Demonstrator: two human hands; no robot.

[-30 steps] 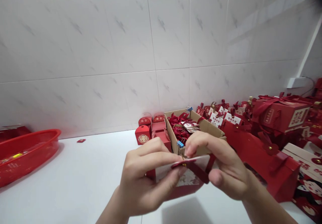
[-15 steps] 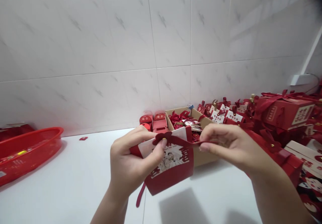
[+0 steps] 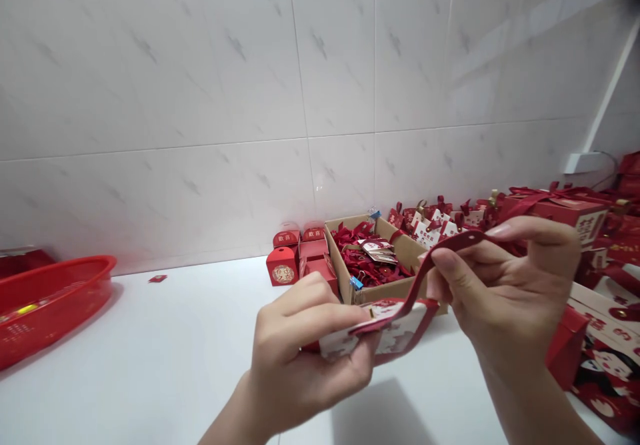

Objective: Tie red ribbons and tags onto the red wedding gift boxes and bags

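Observation:
My left hand (image 3: 300, 358) is closed around a small red and white gift box (image 3: 395, 331), held above the white counter with its top edge toward me. My right hand (image 3: 505, 291) pinches the free end of the box's red strap (image 3: 425, 271), which runs up and to the right from the box top to my fingertips. Just behind both hands stands an open cardboard box (image 3: 395, 290) holding red ribbons and tags.
Several small red boxes (image 3: 300, 258) sit by the tiled wall. Many red gift boxes (image 3: 560, 218) are piled on the right. A red plastic basket (image 3: 47, 305) stands at the left edge. A small red scrap (image 3: 159, 278) lies on the white counter (image 3: 165, 365).
My right hand has pulled the strap end up and to the right, stretching it out. My left hand has tipped the box flatter and lower, so its printed front no longer faces me.

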